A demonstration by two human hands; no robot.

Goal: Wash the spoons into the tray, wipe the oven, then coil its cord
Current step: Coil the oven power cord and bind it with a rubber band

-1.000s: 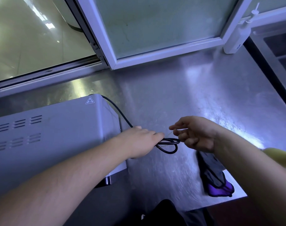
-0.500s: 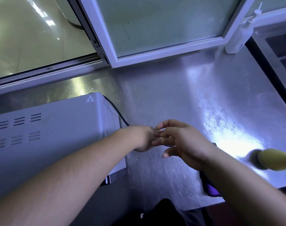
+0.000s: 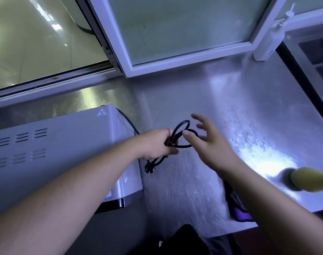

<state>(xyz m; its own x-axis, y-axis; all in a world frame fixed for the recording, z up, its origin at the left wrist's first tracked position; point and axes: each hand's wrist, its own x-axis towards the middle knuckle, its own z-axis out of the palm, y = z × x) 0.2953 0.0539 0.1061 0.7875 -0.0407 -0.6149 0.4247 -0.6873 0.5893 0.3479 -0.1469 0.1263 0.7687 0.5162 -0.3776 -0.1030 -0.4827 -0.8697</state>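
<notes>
left hand [image 3: 158, 144] grips looped cord [image 3: 182, 132], partly hiding it; right hand [image 3: 210, 142] blurred

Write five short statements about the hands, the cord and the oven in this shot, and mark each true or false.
1. The left hand grips loops of the black cord. True.
2. The right hand is clenched round the plug. False: its fingers are spread, and the plug hangs below the left hand.
3. The oven stands on the steel counter, left of both hands. True.
4. The cord lies coiled on top of the oven. False: the left hand holds the loops up beside it.
5. A white bottle stands by the window frame. True.
</notes>
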